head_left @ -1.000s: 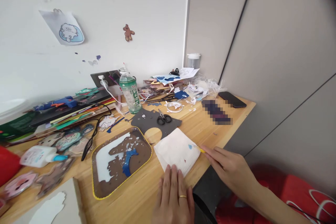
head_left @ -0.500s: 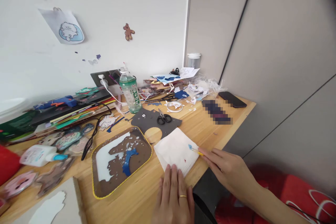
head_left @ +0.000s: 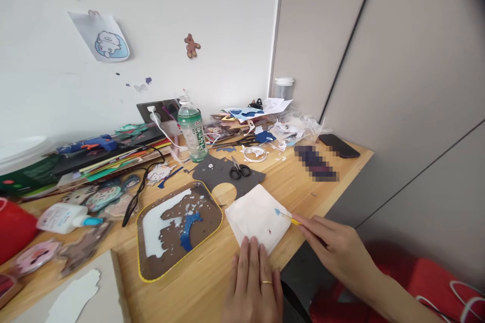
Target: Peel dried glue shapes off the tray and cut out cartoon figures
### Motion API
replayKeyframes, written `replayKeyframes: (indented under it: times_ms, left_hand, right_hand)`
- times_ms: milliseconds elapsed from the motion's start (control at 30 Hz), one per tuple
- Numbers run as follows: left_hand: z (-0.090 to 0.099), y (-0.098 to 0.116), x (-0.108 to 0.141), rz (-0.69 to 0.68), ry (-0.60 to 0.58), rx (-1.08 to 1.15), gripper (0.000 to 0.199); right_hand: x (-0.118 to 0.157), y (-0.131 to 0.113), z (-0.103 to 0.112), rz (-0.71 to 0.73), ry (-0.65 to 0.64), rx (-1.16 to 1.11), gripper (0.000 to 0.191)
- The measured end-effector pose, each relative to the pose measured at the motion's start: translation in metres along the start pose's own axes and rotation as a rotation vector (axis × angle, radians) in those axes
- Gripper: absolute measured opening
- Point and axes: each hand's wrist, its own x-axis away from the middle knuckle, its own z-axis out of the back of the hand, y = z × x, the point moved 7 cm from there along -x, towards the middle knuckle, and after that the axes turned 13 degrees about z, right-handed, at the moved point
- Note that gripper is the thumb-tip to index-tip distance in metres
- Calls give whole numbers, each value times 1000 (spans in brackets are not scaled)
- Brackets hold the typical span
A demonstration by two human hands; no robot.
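Observation:
A folded white paper napkin [head_left: 250,212] lies near the table's front edge, with a small red mark on it. My left hand [head_left: 252,282] rests on its near corner, fingers stretched out flat, a ring on one of them. My right hand [head_left: 335,247] pinches a thin paintbrush [head_left: 291,220] with a yellow handle. Its light-blue tip is over the right part of the napkin and appears to touch it. To the left sits a brown tray [head_left: 205,238] with a yellow rim, spread with pale-blue and dark-blue paint.
Behind the napkin are small black scissors [head_left: 240,167] on dark grey card [head_left: 212,174]. A green-labelled bottle [head_left: 193,133] stands at the back. Left are a glue bottle [head_left: 62,218] and a board [head_left: 111,282] bearing a pale cutout. A phone [head_left: 339,145] lies far right.
The view has shifted slightly, so everything sits a little further right. Both hands keep nearly the same places on and over the napkin, the brush still in my right hand.

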Motion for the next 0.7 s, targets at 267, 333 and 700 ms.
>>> replayKeyframes:
  times_ms: [267, 333, 700]
  left_hand:
    - [-1, 0, 2, 1, -7, -4, 29]
    - [-2, 0, 1, 3, -8, -4, 30]
    - [0, 0, 0, 38, 15, 22, 28]
  right_hand:
    - [3, -4, -5, 42, -52, 92, 29]
    - [2, -2, -2, 31, -9, 68, 28]
    - [-1, 3, 10, -92, 100, -83, 25]
